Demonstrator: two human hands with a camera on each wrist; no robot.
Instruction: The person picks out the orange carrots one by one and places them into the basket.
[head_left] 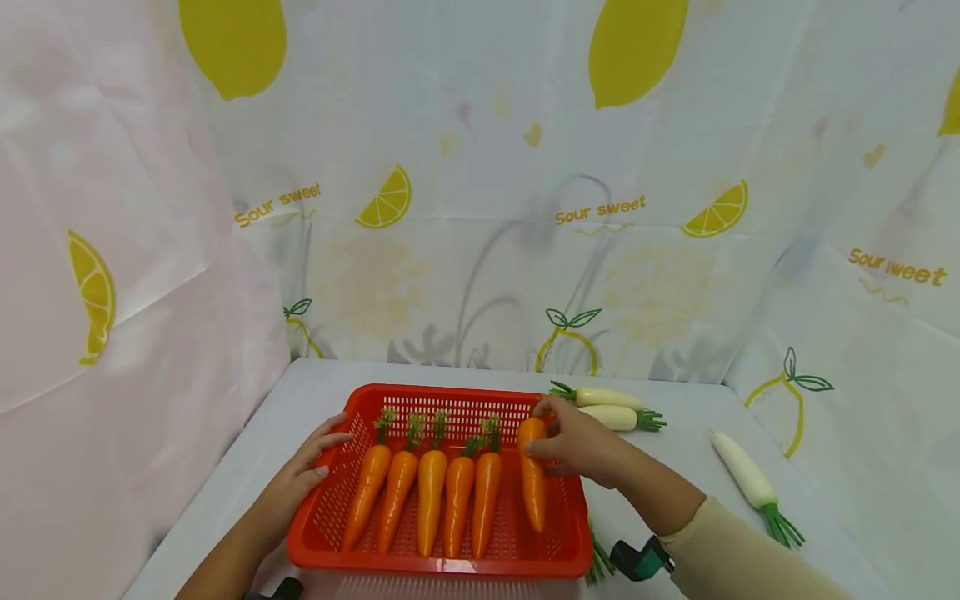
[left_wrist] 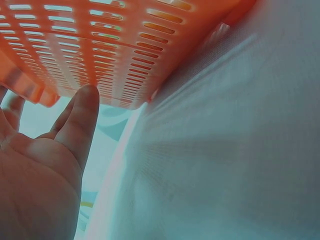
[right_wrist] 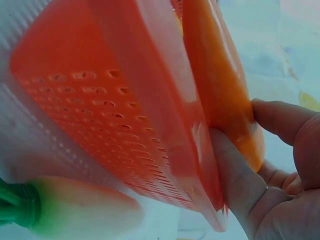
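Observation:
Several orange carrots (head_left: 431, 500) with green tops lie side by side in a red plastic basket (head_left: 442, 567). At the basket's right end my right hand (head_left: 577, 442) pinches another carrot (head_left: 533, 479) between thumb and fingers, its tip pointing toward me. The right wrist view shows this carrot (right_wrist: 220, 75) just inside the basket's rim, held by the right hand (right_wrist: 280, 190). My left hand (head_left: 300, 475) rests on the left rim with its fingers fairly straight. In the left wrist view, the left hand (left_wrist: 50, 160) has its thumb at the slotted outer wall (left_wrist: 115, 55).
Two white radishes (head_left: 607, 398) lie behind the basket's right corner. Another white radish (head_left: 742, 471) lies at the right of the white table (head_left: 232, 492). A further radish (right_wrist: 85, 205) is beside the basket's right wall. A lemon-print cloth (head_left: 465, 275) hangs around the table.

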